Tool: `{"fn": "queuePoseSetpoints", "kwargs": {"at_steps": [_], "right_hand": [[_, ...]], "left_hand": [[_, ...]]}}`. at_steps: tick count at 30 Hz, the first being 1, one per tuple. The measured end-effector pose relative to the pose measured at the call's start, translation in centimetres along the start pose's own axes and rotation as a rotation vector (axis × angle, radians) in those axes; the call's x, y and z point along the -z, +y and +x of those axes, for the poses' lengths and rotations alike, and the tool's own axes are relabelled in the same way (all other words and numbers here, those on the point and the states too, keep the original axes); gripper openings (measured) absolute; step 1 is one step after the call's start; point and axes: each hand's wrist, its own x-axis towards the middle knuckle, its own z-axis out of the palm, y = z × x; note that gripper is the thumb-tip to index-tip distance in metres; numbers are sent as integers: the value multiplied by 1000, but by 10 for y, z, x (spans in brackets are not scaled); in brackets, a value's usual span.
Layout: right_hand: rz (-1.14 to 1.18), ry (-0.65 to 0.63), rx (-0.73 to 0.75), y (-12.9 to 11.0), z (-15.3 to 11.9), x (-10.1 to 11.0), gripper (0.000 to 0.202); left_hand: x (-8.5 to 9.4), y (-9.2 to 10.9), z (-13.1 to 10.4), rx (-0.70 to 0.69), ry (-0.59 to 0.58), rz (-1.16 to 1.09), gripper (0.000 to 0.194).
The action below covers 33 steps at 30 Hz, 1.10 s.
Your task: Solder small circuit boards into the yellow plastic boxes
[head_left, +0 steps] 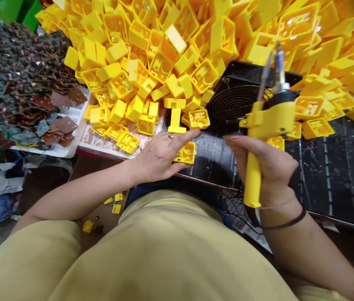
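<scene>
My left hand [161,155] is closed around a small yellow plastic housing [187,153] at the front edge of the bench, its open side facing up. My right hand [263,161] holds a yellow soldering gun [271,121] upright, the handle resting between thumb and fingers and the metal tip pointing away from me. Just beyond my left hand lie a yellow piece [175,119] and another open yellow housing [199,119]. A black fan with a round wire grille [230,102] stands behind the space between my hands.
A large heap of yellow housings [161,62] covers the back of the bench. Many circuit boards [20,79] are piled at the left in a white tray [70,144]. Black matting [327,171] covers the right side. Several yellow pieces [116,208] lie below the bench.
</scene>
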Motion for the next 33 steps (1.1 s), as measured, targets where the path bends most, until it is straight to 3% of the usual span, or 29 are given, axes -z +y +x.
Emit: {"fn": "queuePoseSetpoints", "kwargs": {"at_steps": [4,7,9,11,14,16,18,20,23,26,29,33], "right_hand": [[-168,36,199,-2,35,-19,22],[-282,-21,244,1,52,-40,23],[-289,-66,242,3,58,-49,22],[-268,-90,251,6,58,-49,21],[-219,-101,297,7,47,-27,16],[-164,-109,381,8,35,-5,21],[-149,-133,422,8,21,15,31],[-133,-165,456,8,8,27,32],[-134,-145,424,2,-6,26,28],[-187,-51,278,-9,-16,12,51],[-234,3,142,-20,-21,-6,64],[-182,-17,131,-25,-21,-15,40]], "left_hand": [[-4,-2,-1,7,-9,7,73],[-10,0,-2,9,32,-69,68],[-4,2,-5,16,63,-213,63],[18,1,-13,73,60,-411,60],[79,-10,-33,173,-80,-541,50],[119,-22,-47,83,-277,-386,49],[136,-32,-54,-87,-425,-219,52],[124,-36,-51,-91,-386,-14,48],[66,-29,-28,52,-117,296,32],[15,-16,0,-36,-74,434,37],[4,-6,20,-7,-174,486,45],[15,3,29,92,-289,416,53]]}}
